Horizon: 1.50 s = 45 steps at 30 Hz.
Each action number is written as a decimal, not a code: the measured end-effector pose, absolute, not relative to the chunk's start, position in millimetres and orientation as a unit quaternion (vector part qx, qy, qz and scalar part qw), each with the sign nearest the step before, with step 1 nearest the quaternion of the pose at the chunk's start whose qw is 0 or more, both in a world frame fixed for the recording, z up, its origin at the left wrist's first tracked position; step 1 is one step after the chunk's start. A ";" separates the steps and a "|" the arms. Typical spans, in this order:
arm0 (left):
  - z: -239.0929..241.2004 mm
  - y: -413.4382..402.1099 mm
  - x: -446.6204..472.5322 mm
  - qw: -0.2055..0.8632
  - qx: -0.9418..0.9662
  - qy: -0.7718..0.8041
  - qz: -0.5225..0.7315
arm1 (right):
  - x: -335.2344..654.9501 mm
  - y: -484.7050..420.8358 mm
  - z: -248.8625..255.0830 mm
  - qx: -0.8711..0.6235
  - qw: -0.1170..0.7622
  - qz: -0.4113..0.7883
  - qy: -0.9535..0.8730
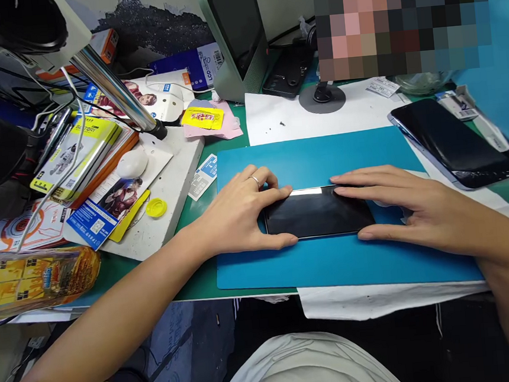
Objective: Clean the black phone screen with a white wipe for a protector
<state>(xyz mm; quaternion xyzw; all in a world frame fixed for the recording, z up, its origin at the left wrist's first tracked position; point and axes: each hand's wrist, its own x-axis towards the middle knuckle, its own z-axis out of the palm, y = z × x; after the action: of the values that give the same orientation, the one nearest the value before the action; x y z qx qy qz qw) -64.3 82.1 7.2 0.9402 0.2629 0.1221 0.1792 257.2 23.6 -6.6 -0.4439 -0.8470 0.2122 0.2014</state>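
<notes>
A black smartphone [319, 214] lies flat, lengthwise from left to right, on a blue work mat [261, 270]. Around its left end, my left hand [247, 209] is closed, thumb on the near edge and fingers at the far edge; a ring sits on one finger. My right hand [407, 204] grips the other end, its thumb at the near right corner and fingertips on the far edge and glass. A bright reflection runs along the phone's far edge. Under my right palm, something pale and clear is mostly hidden.
At the right lies another large dark phone [450, 138]. A microscope stand's metal post [116, 90] rises from a white base [151, 230] at left, among stacked boxes [77, 159]. A grey-green screen device [239, 38] stands behind. Another person sits across, top right.
</notes>
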 end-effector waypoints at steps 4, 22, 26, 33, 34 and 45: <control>6.7 81.7 -63.9 0.182 0.939 0.263 0.121 | 256.2 23.0 -5.7 -0.447 0.199 0.211 -0.846; 9.0 81.6 -65.7 0.181 0.944 0.242 0.132 | 242.4 2.7 19.2 -0.523 0.352 -0.015 -0.776; 9.4 81.7 -66.0 0.176 0.944 0.242 0.136 | 244.1 -13.2 21.7 -0.642 0.245 0.012 -0.726; 10.1 80.7 -66.2 0.167 0.945 0.247 0.134 | 256.4 -18.4 11.3 -0.667 0.192 0.050 -0.718; 10.0 80.7 -66.3 0.168 0.945 0.247 0.134 | 256.3 -17.5 11.0 -0.664 0.194 0.046 -0.721; 10.1 80.2 -66.4 0.177 0.943 0.247 0.137 | 257.5 -13.9 9.1 -0.687 0.171 0.090 -0.701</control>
<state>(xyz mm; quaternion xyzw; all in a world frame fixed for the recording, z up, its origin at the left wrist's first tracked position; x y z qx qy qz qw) -66.4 80.2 10.1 0.9427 0.2474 0.1368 0.1772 257.5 -13.9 9.1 -0.6870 -0.7005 0.0899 0.1707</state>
